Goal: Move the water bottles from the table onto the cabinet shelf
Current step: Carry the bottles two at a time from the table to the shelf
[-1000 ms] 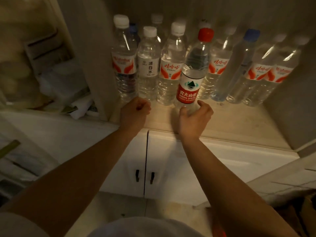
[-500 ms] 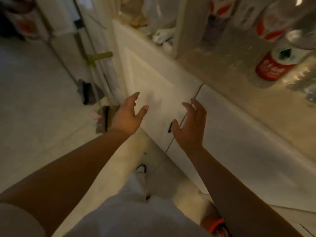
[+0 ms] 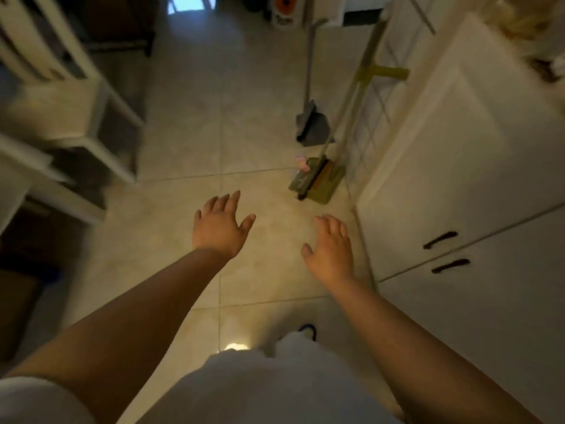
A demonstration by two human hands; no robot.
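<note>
Water bottles have dropped from view since a second ago; my left hand (image 3: 220,229) and right hand (image 3: 331,250) hang released and empty over the beige tiled floor (image 3: 183,142), beside the white panelled cabinet doors (image 3: 458,166); I judge we're heading back for another.

Dim warm light, motion-blurred edges, wide-angle bending at the borders
</note>
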